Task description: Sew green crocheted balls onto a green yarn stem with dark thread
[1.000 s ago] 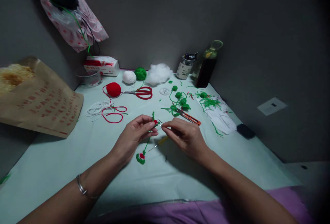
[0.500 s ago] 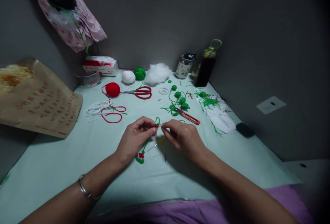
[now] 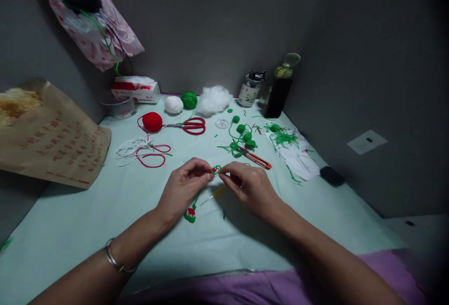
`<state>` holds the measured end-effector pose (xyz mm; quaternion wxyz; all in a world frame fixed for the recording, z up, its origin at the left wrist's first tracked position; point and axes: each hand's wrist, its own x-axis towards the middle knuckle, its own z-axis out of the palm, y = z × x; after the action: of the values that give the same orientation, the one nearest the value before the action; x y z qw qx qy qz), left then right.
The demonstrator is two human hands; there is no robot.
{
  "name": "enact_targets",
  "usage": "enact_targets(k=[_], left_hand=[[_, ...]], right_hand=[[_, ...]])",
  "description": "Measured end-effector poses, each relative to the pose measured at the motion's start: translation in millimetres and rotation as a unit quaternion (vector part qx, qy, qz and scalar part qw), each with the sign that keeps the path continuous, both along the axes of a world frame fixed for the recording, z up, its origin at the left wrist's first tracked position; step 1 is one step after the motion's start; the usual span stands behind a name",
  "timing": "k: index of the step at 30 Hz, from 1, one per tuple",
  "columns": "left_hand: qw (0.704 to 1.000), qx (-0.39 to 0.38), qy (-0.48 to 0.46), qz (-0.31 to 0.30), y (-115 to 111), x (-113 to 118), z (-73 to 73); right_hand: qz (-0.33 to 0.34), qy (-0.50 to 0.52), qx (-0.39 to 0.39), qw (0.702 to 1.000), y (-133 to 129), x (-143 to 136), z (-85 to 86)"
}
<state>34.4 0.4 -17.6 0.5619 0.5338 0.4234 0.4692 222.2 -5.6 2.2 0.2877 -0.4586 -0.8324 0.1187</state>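
Half a second ago a green yarn loop (image 3: 217, 167) stood up above the left fingertips; now it has tipped over to the right, spanning the gap between both hands, which have barely shifted. With the red-handled scissors (image 3: 184, 126) as landmark, the small red-and-green piece (image 3: 212, 170) is on their near side, a little right, held up off the desk (image 3: 210, 253). Fingers of the left hand (image 3: 183, 182) are pinched round it. On the right hand (image 3: 251, 182), thumb and forefinger meet at the loop's edge; whatever they grip is too small to tell. Farther toward the person from the scissors lies a red, white and green piece (image 3: 190, 215), a green strand (image 3: 196, 199) running from it up to the left hand. Right of that piece is a yellow-handled hook (image 3: 219, 191). Orange snips (image 3: 258, 159) lie right of the scissors and nearer; a red yarn ball (image 3: 152, 121) sits against their blades.
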Motion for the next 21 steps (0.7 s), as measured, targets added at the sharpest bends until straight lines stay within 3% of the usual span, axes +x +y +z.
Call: enact_targets(k=[5, 11, 15, 21], left_hand=[[0.998, 0.053, 0.034, 0.013, -6.1, 1.8, 0.7], [0.977, 0.199, 0.065, 0.051, -8.8, -4.4, 4.4], [0.969, 0.232, 0.075, 0.045, -9.3, -6.3, 4.0], [0.968, 0.236, 0.083, 0.012, -10.0, -3.9, 4.0]], right_hand=[[-0.006, 0.044, -0.001, 0.999, -0.2, -4.3, -4.2], [0.031, 0.132, -0.16, 0.978, 6.6, 5.1, 12.5], [-0.026, 0.198, -0.075, 0.977, 9.7, 10.7, 19.6], [0.049, 0.18, -0.073, 0.98, 8.2, 8.1, 18.7]])
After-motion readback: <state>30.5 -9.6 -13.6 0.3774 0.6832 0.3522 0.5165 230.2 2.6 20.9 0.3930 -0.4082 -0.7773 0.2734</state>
